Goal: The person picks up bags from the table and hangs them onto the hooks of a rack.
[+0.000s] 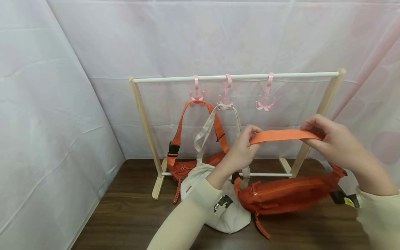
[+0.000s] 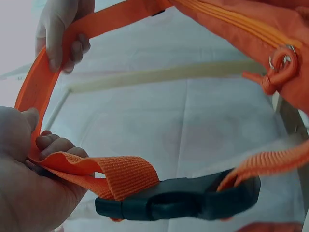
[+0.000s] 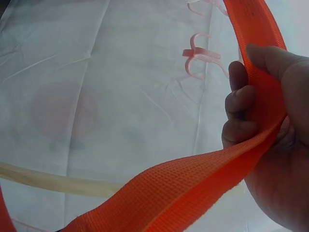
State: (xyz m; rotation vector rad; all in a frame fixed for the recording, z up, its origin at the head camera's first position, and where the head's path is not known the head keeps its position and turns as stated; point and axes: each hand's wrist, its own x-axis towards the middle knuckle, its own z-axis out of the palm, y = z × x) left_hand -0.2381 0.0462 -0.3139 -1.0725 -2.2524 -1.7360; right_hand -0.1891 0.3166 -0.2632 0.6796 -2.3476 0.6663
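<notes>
Both hands hold up the orange strap (image 1: 282, 135) of a red-orange waist bag (image 1: 290, 196), stretched level between them. My left hand (image 1: 242, 149) grips the strap's left end, with a black buckle (image 2: 178, 195) hanging just below that hand. On the other side, my right hand (image 1: 331, 140) pinches the strap between thumb and curled fingers, as the right wrist view shows. The bag hangs beneath, its zipper facing up and a braided pull (image 1: 261, 225) dangling. Beyond the hands, a pink hook (image 1: 265, 100) on the rack's right side carries nothing.
A wooden rack with a white bar (image 1: 243, 77) stands behind. Another orange bag (image 1: 184, 170) hangs from the left pink hook (image 1: 197, 91), and a cream bag (image 1: 229, 222) from the middle pink hook (image 1: 226, 92). All stand on a dark wooden table (image 1: 122, 215), before a pale curtain.
</notes>
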